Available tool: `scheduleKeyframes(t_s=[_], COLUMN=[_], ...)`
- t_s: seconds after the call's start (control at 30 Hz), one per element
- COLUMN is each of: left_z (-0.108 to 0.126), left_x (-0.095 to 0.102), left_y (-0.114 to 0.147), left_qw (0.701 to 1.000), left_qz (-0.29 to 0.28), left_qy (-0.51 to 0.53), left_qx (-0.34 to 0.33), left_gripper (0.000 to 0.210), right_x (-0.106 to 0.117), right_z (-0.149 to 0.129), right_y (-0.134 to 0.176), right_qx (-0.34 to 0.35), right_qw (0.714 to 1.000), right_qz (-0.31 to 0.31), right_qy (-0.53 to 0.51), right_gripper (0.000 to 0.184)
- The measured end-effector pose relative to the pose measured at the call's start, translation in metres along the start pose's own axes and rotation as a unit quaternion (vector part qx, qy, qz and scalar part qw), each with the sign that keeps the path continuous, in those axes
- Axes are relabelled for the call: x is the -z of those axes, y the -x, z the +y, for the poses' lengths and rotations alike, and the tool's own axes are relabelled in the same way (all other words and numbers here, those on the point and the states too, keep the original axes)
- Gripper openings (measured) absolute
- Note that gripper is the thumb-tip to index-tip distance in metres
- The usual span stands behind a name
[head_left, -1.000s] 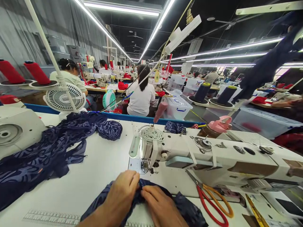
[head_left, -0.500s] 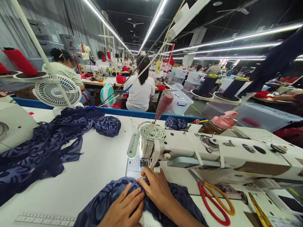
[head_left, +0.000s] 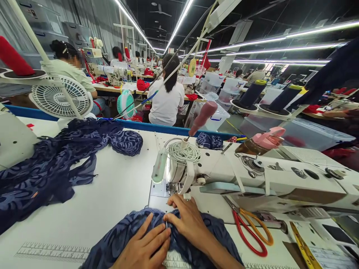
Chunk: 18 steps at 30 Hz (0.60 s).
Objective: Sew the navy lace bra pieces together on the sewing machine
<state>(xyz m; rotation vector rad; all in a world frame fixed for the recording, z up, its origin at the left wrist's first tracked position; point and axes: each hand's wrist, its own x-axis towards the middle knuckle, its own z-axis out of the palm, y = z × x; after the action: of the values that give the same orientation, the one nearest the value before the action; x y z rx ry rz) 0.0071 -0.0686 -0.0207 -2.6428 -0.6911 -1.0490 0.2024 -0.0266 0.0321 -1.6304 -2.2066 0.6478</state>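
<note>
Navy patterned fabric (head_left: 112,233) lies bunched at the front of the sewing table, its gathered edge just short of the needle plate (head_left: 157,200). My left hand (head_left: 146,243) rests on it, fingers stretched out and partly spread. Beside those fingertips, my right hand (head_left: 189,222) bends over the cloth with its thumb pressed on the edge and its index finger curled near the presser foot. A small shiny sliver shows between the hands; I cannot make out what it is. The white sewing machine (head_left: 224,164) extends to the right from its needle end.
Red-and-orange-handled scissors (head_left: 252,228) lie right of my hands. More navy fabric (head_left: 53,168) and a rolled bundle (head_left: 126,142) cover the left side. A pink-handled screwdriver (head_left: 202,117) stands on the machine head. A white fan (head_left: 61,97) and a pink-lidded bottle (head_left: 263,140) flank it. Co-workers sit ahead.
The camera view has shifted slightly. My hands stay on the fabric near the needle plate, and the fabric edge has hardly moved. A shiny sliver now shows between my fingers.
</note>
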Motion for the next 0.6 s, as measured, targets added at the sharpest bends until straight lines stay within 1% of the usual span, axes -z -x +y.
scheduleKeyframes(t_s=[0.07,0.13,0.2,0.27,0.33,0.4,0.43,0.47,0.5,0.57,0.6], left_z=[0.002,0.004,0.005,0.005,0.004,0.000,-0.003,-0.006,-0.009,-0.016,-0.018], left_x=[-0.001,-0.001,0.000,0.000,0.001,0.005,0.009,0.014,0.019,0.026,0.027], left_y=[0.002,0.002,0.002,0.003,0.002,0.000,-0.002,-0.004,-0.008,-0.016,-0.020], left_qw=[1.000,1.000,1.000,1.000,1.000,1.000,0.998,0.996,0.991,0.976,0.968], left_qz=[0.010,0.002,-0.009,-0.024,-0.021,0.010,0.020,0.020,0.008,-0.029,-0.045], left_qy=[-0.001,-0.004,-0.006,-0.008,-0.002,0.017,0.028,0.039,0.045,0.040,0.030], left_qx=[0.006,0.008,0.006,0.008,0.009,0.024,0.046,0.079,0.123,0.211,0.245], left_gripper=[0.029,0.028,0.029,0.031,0.033,0.030,0.027,0.025,0.025,0.026,0.024], right_x=[-0.003,-0.004,0.001,0.011,0.026,0.043,0.051,0.059,0.065,0.072,0.073], right_z=[0.000,0.001,0.003,0.010,0.027,0.053,0.070,0.086,0.103,0.131,0.141], right_y=[-0.003,-0.005,-0.001,0.008,0.023,0.044,0.057,0.070,0.083,0.106,0.114], right_qx=[0.001,0.009,0.020,0.034,0.056,0.076,0.073,0.056,0.033,0.011,0.001], right_qw=[1.000,1.000,0.999,0.998,0.992,0.969,0.949,0.926,0.905,0.886,0.884], right_qz=[0.012,0.021,0.029,0.052,0.106,0.182,0.214,0.236,0.245,0.215,0.204], right_qy=[-0.003,-0.005,-0.010,-0.007,0.040,0.150,0.218,0.288,0.346,0.410,0.421], right_gripper=[0.012,0.009,0.009,0.014,0.022,0.027,0.027,0.028,0.029,0.038,0.038])
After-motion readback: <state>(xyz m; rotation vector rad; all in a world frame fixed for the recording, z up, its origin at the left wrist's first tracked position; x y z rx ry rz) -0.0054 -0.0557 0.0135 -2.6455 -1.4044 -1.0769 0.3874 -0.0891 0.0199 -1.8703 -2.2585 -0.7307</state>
